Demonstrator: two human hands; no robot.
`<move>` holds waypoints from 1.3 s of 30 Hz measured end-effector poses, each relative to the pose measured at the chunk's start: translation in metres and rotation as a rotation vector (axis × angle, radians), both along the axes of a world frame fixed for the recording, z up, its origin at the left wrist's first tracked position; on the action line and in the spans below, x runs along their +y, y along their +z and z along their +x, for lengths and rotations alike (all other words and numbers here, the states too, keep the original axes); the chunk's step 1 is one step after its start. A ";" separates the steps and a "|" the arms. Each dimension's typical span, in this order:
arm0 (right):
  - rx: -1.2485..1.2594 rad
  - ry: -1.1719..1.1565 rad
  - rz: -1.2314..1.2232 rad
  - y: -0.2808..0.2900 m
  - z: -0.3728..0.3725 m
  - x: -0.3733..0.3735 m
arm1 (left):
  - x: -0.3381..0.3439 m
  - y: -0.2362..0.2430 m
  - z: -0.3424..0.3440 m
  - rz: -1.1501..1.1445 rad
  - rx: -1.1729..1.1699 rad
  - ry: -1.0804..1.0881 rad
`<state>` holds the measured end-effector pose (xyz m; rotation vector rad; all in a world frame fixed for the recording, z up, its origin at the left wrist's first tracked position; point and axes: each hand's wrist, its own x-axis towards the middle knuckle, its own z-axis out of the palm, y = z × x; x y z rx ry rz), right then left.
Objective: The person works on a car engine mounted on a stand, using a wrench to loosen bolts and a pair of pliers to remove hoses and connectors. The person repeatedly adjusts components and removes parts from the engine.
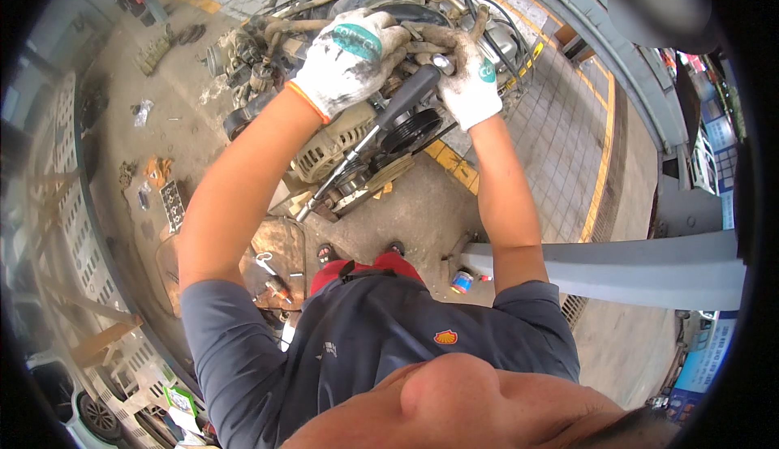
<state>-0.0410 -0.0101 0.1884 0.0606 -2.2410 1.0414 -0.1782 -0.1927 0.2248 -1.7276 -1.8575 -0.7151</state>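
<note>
A partly stripped engine (357, 15) with hoses and pipes lies in front of me. My left hand (353, 60), in a stained white glove, is over its top, fingers curled among the brownish pipes; what they grip is hidden. Close by, my right hand (468, 84), gloved too, has its fingers bent around a small part with a round metal end (442, 64). Between my forearms a long chrome bar with a black grip (410, 96) slants across the engine, its grip end beside my right hand. Below it are a black pulley (411, 131) and an alternator (329, 149).
Loose engine parts (235, 60) crowd the left side. A stained board (280, 242) on the floor carries an orange-handled tool (280, 288). A blue can (462, 281) stands near a grey steel beam (625, 270) at right. Perforated metal ramps (77, 206) run along the left.
</note>
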 end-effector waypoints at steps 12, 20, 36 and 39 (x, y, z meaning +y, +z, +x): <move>0.096 -0.142 0.276 0.013 0.005 0.011 | 0.013 0.004 -0.017 0.013 -0.126 0.098; -0.194 -0.110 0.174 0.036 0.006 0.020 | 0.015 0.010 -0.013 -0.016 -0.409 0.005; -0.024 -0.335 0.318 0.015 0.008 0.010 | 0.018 0.018 -0.020 -0.197 -0.389 0.082; 0.021 -0.336 0.346 0.026 0.009 0.008 | 0.020 0.021 -0.009 -0.201 -0.176 0.196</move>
